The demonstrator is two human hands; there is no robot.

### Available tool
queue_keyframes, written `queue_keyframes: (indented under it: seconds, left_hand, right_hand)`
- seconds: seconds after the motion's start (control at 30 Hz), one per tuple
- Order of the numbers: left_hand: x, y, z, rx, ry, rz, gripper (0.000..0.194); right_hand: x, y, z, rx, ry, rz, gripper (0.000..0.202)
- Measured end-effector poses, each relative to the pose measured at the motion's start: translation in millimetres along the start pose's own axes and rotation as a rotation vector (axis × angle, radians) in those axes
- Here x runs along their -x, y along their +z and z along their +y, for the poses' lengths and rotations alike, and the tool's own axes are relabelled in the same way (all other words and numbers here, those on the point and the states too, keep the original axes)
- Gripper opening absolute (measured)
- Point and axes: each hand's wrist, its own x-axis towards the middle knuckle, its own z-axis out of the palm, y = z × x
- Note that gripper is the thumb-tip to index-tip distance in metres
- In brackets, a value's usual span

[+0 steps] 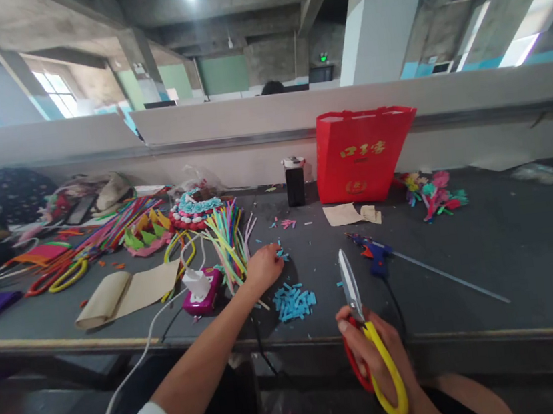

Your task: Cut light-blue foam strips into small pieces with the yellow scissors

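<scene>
My left hand (265,267) reaches over the dark table, its fingers drawn together at some small blue pieces (284,256), which show just past the fingertips. Nearer to me lies a loose pile of short blue cut pieces (294,301). At the front edge, my right hand (375,349) is wrapped round the handles of scissors (351,285), one loop yellow and one red. The scissor blades point up and away, close together. To the left of my left hand is a bundle of coloured pipe cleaners (230,239). A few pink pieces (288,224) lie farther back.
A blue glue gun (377,255) with a long clear stick lies right of the scissors. A purple power socket (204,293) with a white cable stands left, beside a roll of brown paper (126,296). Behind are a red bag (364,156) and a dark cup (295,183).
</scene>
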Motion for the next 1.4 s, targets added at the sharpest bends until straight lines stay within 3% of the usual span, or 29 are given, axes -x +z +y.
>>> queue_keyframes:
  seconds: [0.2,0.3,0.43,0.57,0.73,0.97,1.2,1.4]
  left_hand:
    - [12.1,-5.9,-3.1,0.028,0.101,-0.026,0.023]
    - [15.8,-5.8,-6.1,0.110,0.185,-0.059,0.019]
    - [25.1,-2.6,-9.3,0.226,0.281,-0.105,0.016]
    - [37.9,-5.4,-13.0,0.336,0.363,-0.086,0.015]
    - [46.1,-10.0,-20.9,0.407,0.365,-0.077,0.016]
    - [46.9,-8.3,-22.0,0.187,0.414,-0.095,0.026]
    - [44.5,-14.7,-0.4,-0.250,0.496,-0.215,0.024]
    - [41.9,-8.8,1.8,-0.325,0.531,-0.214,0.018]
  right_hand:
    - [3.8,11.9,1.2,-0.134,0.021,-0.212,0.035]
    - [15.4,19.7,17.5,-0.082,-0.020,-0.224,0.028]
    - [31.8,20.9,61.8,0.228,-0.212,-0.308,0.015]
    - [38.5,20.0,111.5,0.655,-0.410,-0.642,0.020]
    - [43.2,35.0,151.3,1.102,-0.156,-0.971,0.019]
    - [51.3,34.1,174.7,1.176,0.078,-1.007,0.026]
    - [56.3,16.5,164.3,1.153,0.126,-0.974,0.036]
    - [58.4,14.2,150.2,1.127,0.105,-0.943,0.036]
